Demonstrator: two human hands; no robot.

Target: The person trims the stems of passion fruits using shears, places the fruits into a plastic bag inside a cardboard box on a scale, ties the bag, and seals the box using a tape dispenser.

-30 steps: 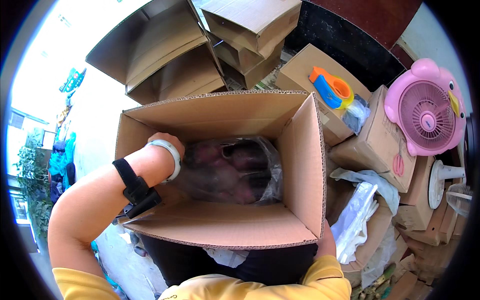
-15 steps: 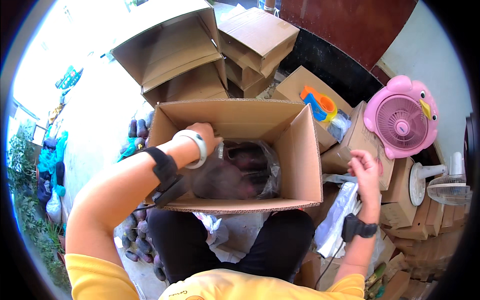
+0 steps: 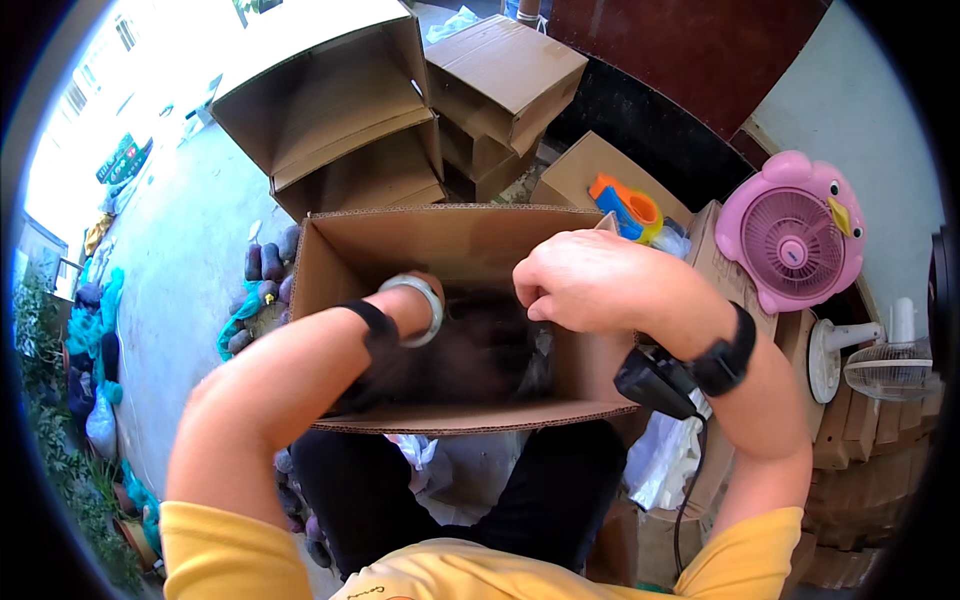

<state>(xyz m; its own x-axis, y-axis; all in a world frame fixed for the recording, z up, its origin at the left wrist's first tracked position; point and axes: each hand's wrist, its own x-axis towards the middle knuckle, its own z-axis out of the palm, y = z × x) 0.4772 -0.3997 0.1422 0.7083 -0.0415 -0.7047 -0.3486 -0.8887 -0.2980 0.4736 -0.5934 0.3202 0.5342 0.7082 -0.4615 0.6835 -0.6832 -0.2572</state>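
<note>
Left hand (image 3: 428,292) is hanging inside the open carton (image 3: 480,235) — fingers hidden, can't tell grip. Right hand (image 3: 572,280) is hovering over its right end, fingers curled — can't tell whether that grip is holding anything. Dark, blurred plastic bag (image 3: 500,350) is lying inside.

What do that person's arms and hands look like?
The left hand and right hand are gloveless; the yellow sleeves are short. The left arm wears a pale round bangle and, farther up, a black strap. The right arm wears another black strap, beside a boxy black device with a black cable.
</note>
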